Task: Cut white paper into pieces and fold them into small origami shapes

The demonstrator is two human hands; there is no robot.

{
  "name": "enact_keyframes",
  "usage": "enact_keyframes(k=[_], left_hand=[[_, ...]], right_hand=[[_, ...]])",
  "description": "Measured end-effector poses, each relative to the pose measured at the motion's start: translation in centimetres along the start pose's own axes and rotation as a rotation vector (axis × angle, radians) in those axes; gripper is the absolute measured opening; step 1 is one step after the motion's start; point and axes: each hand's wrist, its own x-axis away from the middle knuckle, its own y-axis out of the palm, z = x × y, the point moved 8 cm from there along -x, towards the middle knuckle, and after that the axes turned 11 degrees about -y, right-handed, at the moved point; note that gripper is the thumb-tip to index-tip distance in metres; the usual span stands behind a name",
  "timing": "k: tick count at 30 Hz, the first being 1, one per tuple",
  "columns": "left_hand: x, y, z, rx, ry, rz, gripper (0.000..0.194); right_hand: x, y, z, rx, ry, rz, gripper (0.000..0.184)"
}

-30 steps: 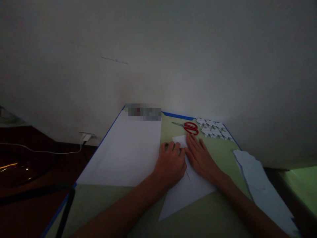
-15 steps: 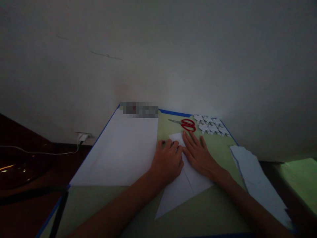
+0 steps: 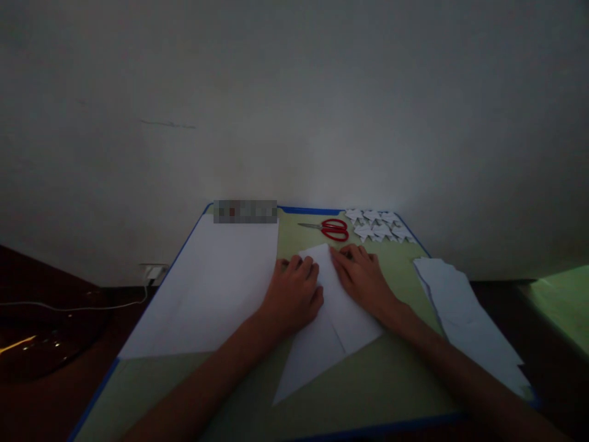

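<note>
A white sheet of paper, folded to a point at its far end with a seam down its middle, lies slanted on the table between my hands. My left hand rests on its left side, fingers curled and pressed down at the edge. At the far right edge, near the top, my right hand has bent fingers, with thumb and fingertips closed on the paper. The exact grip of both hands is partly hidden. Just beyond the paper lie red-handled scissors, blades pointing left.
A large white sheet covers the table's left side. Several small folded paper pieces sit in rows at the back right. A stack of white paper lies along the right edge. Behind the green table rises a wall.
My right hand has gone from lying flat with fingers stretched to bent fingers gripping the paper's edge. My left hand stays curled on the paper. The camera view has shifted slightly.
</note>
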Motion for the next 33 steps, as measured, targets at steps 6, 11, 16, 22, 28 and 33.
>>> enact_keyframes(k=[6, 11, 16, 22, 28, 33], left_hand=[[-3.0, -0.4, 0.1, -0.016, -0.009, -0.043, 0.025], [-6.6, 1.0, 0.3, -0.032, -0.016, -0.008, 0.032], [-6.3, 1.9, 0.1, -0.057, -0.006, 0.026, 0.033], [-6.0, 1.8, 0.3, -0.052, 0.004, 0.052, 0.034], [-6.2, 1.9, 0.3, -0.039, 0.005, 0.049, 0.034], [-6.3, 1.9, 0.3, -0.038, 0.002, 0.046, 0.034]], right_hand=[[-0.6, 0.0, 0.2, 0.023, 0.016, -0.019, 0.04], [-0.7, -0.3, 0.9, 0.013, 0.017, -0.053, 0.04], [-1.2, -0.4, 1.1, -0.027, -0.005, -0.065, 0.037], [0.3, -0.7, 0.8, -0.054, -0.013, -0.061, 0.035], [2.4, -1.8, 0.2, -0.066, -0.041, -0.045, 0.032], [4.5, -2.4, -0.3, -0.079, -0.026, -0.054, 0.031]])
